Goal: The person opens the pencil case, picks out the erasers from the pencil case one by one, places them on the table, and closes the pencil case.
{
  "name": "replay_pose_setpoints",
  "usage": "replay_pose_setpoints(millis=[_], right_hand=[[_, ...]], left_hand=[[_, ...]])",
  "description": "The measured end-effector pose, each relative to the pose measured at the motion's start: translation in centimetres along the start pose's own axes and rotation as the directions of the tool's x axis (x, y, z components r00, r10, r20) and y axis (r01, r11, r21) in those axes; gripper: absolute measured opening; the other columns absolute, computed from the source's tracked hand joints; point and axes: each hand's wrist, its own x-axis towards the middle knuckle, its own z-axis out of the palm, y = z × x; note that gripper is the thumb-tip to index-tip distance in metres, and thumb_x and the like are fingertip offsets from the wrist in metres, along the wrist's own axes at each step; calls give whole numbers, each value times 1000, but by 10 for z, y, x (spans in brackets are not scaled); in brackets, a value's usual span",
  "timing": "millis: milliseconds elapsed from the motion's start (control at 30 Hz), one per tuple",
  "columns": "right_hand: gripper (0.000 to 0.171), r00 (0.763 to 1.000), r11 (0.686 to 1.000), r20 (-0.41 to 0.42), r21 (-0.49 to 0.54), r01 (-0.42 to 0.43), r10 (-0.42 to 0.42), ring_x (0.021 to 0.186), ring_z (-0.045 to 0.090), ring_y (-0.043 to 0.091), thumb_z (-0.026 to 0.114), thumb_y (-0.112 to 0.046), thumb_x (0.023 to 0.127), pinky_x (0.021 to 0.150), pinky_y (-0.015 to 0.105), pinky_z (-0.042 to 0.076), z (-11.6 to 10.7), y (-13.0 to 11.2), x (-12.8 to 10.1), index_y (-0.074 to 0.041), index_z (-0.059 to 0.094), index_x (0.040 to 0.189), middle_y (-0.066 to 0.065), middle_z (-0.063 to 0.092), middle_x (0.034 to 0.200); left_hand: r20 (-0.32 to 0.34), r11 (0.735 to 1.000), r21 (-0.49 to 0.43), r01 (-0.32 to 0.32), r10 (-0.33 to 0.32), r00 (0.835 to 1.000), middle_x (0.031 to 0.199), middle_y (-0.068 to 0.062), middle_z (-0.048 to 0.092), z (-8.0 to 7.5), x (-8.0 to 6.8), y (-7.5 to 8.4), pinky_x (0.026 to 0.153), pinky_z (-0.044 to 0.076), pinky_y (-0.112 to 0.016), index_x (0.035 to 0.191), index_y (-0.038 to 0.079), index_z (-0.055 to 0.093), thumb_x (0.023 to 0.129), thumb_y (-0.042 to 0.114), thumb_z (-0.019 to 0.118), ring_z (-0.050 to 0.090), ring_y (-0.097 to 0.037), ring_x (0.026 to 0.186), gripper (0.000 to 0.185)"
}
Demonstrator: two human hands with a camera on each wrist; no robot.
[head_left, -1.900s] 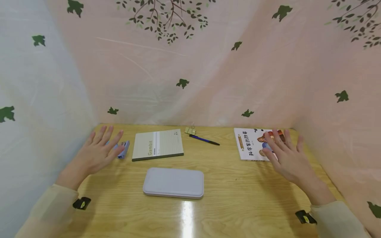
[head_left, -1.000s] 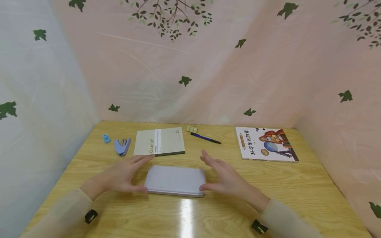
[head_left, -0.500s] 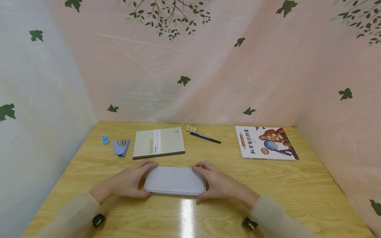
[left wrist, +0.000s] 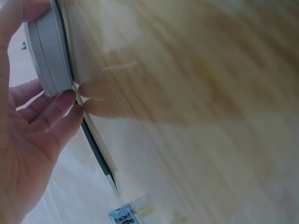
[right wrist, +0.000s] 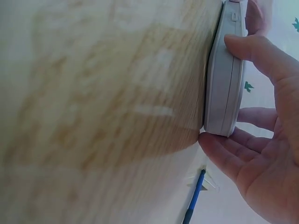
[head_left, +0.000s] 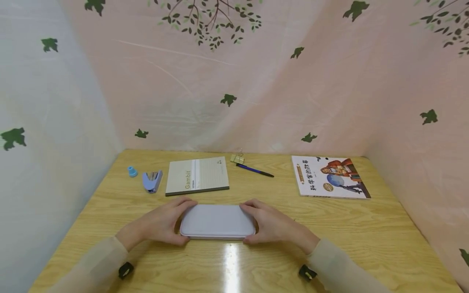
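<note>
In the head view, a pale lavender flat case [head_left: 218,221] with rounded corners lies lengthwise before me, low to the tabletop. My left hand [head_left: 165,221] grips its left end, thumb at the near edge and fingers at the far edge. The other end is held the same way by my right hand [head_left: 272,224]. Both wrist views show the case [left wrist: 49,51] from the side, with a seam along its edge. A small rectangular tab on the case [right wrist: 233,17] shows in the right wrist view. Whether its underside touches the table cannot be told.
Behind the case lies a notebook [head_left: 198,176], with a lavender stapler [head_left: 152,181] and a small blue cone-shaped piece [head_left: 132,171] to its left. A blue pen [head_left: 254,170] and a gold binder clip [head_left: 237,159] sit mid-back. An illustrated book [head_left: 329,178] lies at back right on the wooden table [head_left: 348,244].
Both hands came down from either side, spread at first, and closed in on the ends of the case. Over the last half second they hold it with little movement.
</note>
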Motion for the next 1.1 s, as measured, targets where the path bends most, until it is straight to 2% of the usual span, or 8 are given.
replay_pose_setpoints(millis=[167,500,800,933,1100], right_hand=[[92,1000,998,-14,-54,8,-9,123,54,19,85,-49,78,104,35,50,0,0,1,-4,49,150,9,51,144],[91,999,994,-5,-104,31,-31,119,57,18,82,-54,78,101,34,51,-4,0,4,-4,53,147,8,54,142],[89,997,978,27,-192,76,-72,109,61,19,80,-59,76,92,32,56,-14,4,9,-7,57,145,10,59,136],[86,994,986,65,-138,92,-84,114,62,20,78,-59,78,96,33,55,-19,7,11,-6,59,143,12,60,137],[86,993,995,96,-73,73,-65,121,60,22,78,-61,78,103,35,51,-23,8,14,-8,59,143,11,60,139]], left_hand=[[-5,999,37,-11,11,1000,141,-6,50,2,4,3,95,55,-35,145,6,50,69,49,86,54,-13,116,94],[-23,996,87,23,-21,1000,136,-6,54,1,15,11,88,56,-34,142,6,54,65,52,85,55,-15,111,95],[-30,993,114,-9,13,999,133,-10,56,0,20,16,96,54,-41,139,1,57,65,50,84,54,-23,119,93],[-33,992,122,-22,26,999,132,-11,57,2,18,16,96,55,-42,139,0,57,65,51,84,55,-24,119,94],[5,993,115,1,-2,1000,135,-12,56,-1,17,13,96,55,-42,141,1,57,70,54,84,55,-25,121,93]])
